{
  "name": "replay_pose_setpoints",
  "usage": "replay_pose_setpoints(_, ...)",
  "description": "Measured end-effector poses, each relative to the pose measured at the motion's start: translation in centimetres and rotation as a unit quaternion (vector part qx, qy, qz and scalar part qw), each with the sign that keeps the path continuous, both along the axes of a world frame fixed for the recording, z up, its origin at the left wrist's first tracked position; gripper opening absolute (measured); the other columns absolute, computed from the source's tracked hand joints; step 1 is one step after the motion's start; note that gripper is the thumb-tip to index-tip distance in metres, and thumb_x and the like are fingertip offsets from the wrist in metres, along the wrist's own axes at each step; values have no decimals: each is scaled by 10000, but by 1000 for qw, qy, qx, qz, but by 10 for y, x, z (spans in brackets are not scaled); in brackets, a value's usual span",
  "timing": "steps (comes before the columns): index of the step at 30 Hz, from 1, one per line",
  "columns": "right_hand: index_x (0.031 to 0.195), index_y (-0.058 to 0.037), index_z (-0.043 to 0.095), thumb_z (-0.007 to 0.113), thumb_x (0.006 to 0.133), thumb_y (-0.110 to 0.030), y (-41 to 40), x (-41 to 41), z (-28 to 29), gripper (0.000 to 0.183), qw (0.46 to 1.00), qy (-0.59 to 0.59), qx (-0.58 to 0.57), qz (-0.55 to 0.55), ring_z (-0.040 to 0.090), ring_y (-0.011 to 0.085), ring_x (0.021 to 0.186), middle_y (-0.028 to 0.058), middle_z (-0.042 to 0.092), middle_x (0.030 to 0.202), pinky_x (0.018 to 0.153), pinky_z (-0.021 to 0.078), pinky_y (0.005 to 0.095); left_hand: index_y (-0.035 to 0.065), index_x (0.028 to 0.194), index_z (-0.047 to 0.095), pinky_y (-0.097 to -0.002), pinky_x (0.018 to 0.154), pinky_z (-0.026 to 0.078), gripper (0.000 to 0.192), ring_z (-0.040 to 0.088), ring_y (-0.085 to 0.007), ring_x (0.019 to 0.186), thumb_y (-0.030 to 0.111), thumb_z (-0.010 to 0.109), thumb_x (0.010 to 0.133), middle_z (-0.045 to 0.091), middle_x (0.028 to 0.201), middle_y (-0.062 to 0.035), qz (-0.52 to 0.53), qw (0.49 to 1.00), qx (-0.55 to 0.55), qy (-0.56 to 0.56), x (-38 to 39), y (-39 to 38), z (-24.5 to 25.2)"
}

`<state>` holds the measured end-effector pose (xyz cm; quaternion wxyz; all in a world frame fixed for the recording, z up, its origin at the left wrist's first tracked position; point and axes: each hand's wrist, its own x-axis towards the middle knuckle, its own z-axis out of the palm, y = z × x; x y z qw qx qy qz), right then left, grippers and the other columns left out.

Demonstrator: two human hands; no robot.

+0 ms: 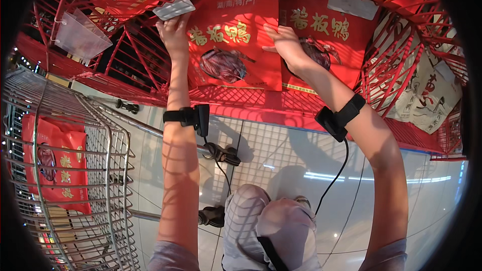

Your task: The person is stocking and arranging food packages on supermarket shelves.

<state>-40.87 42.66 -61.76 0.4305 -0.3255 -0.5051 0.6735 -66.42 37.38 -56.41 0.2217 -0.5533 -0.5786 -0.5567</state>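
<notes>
Two red food bags stand side by side in a red wire shelf basket (293, 101), each bearing gold writing and a picture of a dark cooked duck. My left hand (174, 37) reaches to the upper left edge of the left red bag (229, 15), beneath a pale tag holder (174, 8). Its fingertips are partly hidden, so whether it grips the bag's edge is unclear. Fingers apart, my right hand (289, 47) lies over the front of the right red bag (324, 39), close to where the two bags meet. Nothing shows in its grasp.
A metal shopping cart (109, 158) stands at my left with a red bag (56, 165) inside. White printed bags (414, 90) fill the compartment on the right. Clear plastic tag holders (83, 35) hang at upper left. My knees (288, 226) are bent above the tiled floor (260, 143).
</notes>
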Motion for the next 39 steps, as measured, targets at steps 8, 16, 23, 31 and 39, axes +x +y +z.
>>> replay_pose_setpoints(8,988,-14,599,593,854,-117,-14,-10,15,169,997,3,51,-53,566,121,925,10,489,1062,635,563,277,63,1042,634,-313,842,397,250,444,-166,998,41,665,795,442,1094,-65,-144,965,33,-215,4,-2,0)
replay_pose_setpoints(16,1030,-31,618,586,836,-60,-14,-12,12,198,997,33,26,-68,585,135,920,1,517,1059,648,563,283,24,1017,650,-282,805,398,196,521,-110,903,45,622,824,592,1025,-25,-311,830,151,-437,14,5,-1)
replay_pose_setpoints(23,1268,-41,476,372,953,-111,-1,-2,6,339,981,-137,135,20,389,145,1224,38,358,1331,876,518,323,22,958,677,-295,714,393,156,492,-110,794,50,642,808,560,894,-24,-66,966,99,-232,17,3,-2)
replay_pose_setpoints(31,1213,-18,507,417,940,-107,5,-9,-16,301,987,-52,151,26,500,147,1126,23,438,1304,809,534,358,-41,953,652,-321,773,442,173,524,-194,928,17,651,791,575,988,-109,-53,965,175,-188,27,9,-10)
replay_pose_setpoints(39,1099,-28,603,539,893,-162,-5,-13,-5,254,993,-15,106,-56,551,136,990,37,487,1128,695,547,290,-30,974,649,-335,776,428,176,509,-175,902,42,625,816,533,961,-87,-11,978,171,-123,43,9,-5)
